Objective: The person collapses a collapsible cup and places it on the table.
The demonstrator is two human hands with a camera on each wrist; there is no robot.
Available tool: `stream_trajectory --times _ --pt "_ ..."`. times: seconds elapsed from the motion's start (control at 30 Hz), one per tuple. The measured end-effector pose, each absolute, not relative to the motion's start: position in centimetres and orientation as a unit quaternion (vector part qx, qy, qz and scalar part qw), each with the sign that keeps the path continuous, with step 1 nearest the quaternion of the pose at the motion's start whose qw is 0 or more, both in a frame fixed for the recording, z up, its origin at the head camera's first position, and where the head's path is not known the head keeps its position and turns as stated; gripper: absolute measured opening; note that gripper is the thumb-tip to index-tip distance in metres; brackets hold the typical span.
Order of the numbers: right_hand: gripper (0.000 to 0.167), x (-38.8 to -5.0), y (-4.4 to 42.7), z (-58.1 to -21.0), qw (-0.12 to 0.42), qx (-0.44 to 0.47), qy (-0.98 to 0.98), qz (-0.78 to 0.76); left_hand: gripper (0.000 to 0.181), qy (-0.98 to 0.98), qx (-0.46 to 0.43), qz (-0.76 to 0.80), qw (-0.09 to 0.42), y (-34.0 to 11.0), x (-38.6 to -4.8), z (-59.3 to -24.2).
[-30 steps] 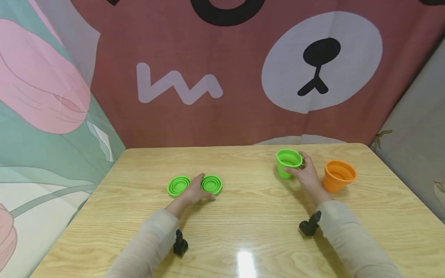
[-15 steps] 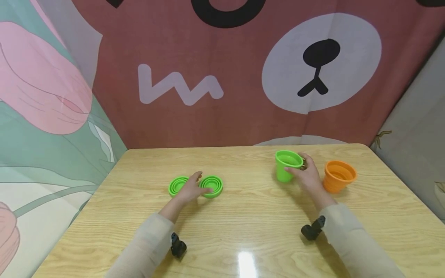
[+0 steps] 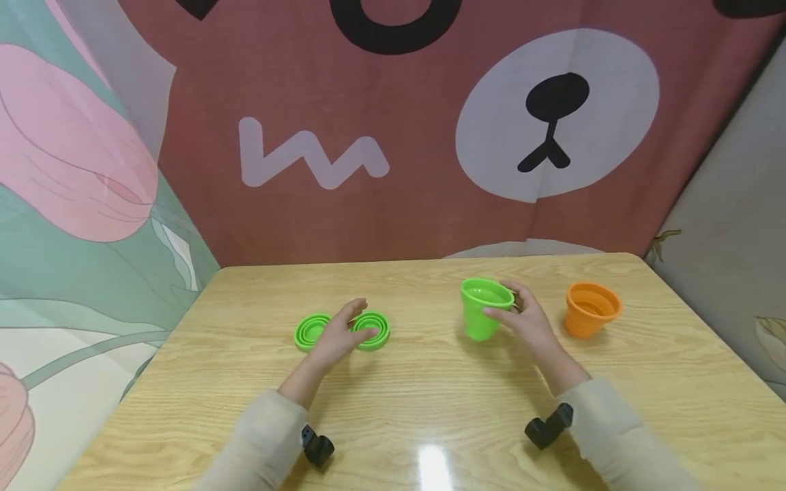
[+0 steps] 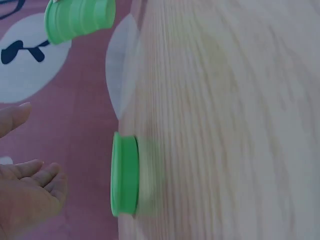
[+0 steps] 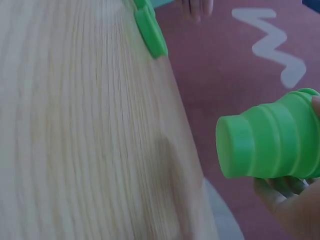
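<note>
My right hand (image 3: 528, 322) grips an expanded green collapsible cup (image 3: 482, 317) by its side, thumb toward the near side. In the right wrist view that cup (image 5: 270, 140) hangs above the table, its ridged wall and base showing. Above two flattened green collapsible cups my left hand (image 3: 336, 337) hovers with its fingers spread and nothing in them. Partly covered by this hand are the left flattened cup (image 3: 309, 332) and the right flattened cup (image 3: 379, 330), both on the table. The left wrist view shows a gap between the hand (image 4: 30, 195) and a flattened cup (image 4: 125, 175).
An expanded orange collapsible cup (image 3: 591, 310) stands upright on the wooden table (image 3: 393, 395), right of my right hand. Behind the table's far edge hangs a reddish-brown cloth (image 3: 344, 225) with a bear print. A floral cloth (image 3: 80, 204) hangs at the left.
My right hand has lifted the green cup and carried it left and nearer, away from the orange cup. My left hand has risen off the flattened cups, which stay in place.
</note>
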State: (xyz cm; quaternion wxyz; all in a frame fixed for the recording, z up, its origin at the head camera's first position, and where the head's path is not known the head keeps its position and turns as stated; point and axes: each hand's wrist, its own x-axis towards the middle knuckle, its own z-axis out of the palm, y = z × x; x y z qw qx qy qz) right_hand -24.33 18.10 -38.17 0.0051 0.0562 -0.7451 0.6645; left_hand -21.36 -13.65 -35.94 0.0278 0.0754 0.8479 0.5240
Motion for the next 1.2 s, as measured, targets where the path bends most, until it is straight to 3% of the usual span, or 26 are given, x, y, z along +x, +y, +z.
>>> stream_trajectory --times 0.23,0.73,1.2 --pt "0.063 -21.2 16.0 -35.1 -0.040 0.086 -0.702 0.706 0.059 0.834 0.111 0.540 0.019 -12.4 -20.6 -35.4" --pt "0.062 -19.2 14.2 -34.9 -0.096 0.120 -0.677 0.719 0.051 0.807 0.194 0.557 0.027 -9.7 -18.3 -32.8" --pt "0.057 -18.1 12.8 -34.9 -0.123 0.145 -0.651 0.735 0.043 0.799 0.220 0.559 0.039 -8.3 -17.1 -31.9"
